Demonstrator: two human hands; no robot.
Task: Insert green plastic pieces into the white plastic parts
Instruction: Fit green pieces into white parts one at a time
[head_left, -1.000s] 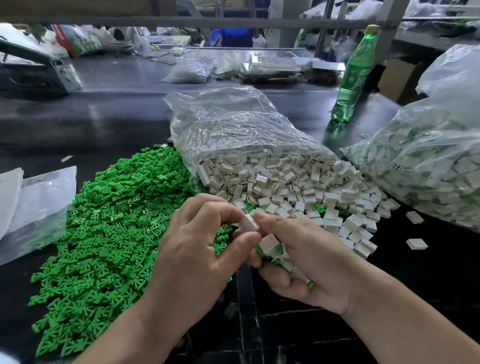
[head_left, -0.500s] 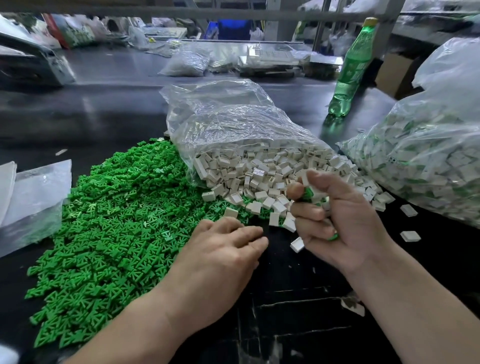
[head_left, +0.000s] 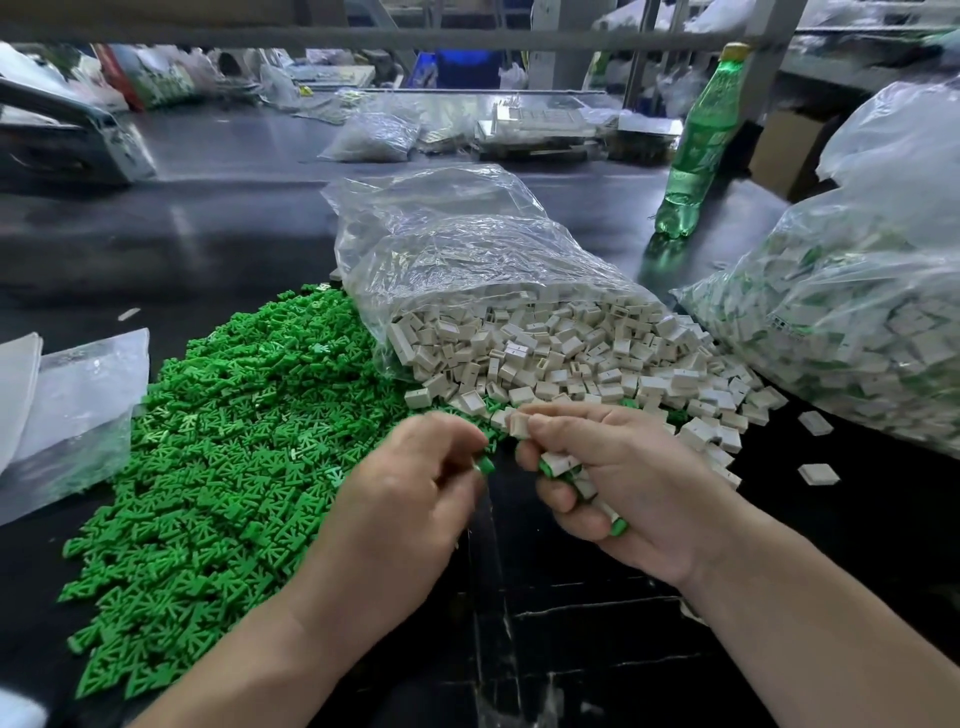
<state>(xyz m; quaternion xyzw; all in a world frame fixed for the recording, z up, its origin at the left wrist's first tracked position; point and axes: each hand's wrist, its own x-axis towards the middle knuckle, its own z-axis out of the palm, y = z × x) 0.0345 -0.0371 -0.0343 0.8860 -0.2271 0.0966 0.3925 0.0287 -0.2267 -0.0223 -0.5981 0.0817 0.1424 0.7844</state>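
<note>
Green pieces (head_left: 218, 457) (pronged); white parts (head_left: 561, 353) boxy.

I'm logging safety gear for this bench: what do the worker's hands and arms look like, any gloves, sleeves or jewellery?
The left hand and right hand wear no gloves, and no ring shows on the fingers. The left forearm and right forearm are uncovered to the frame's edge: no sleeve, watch or wristband.
</note>
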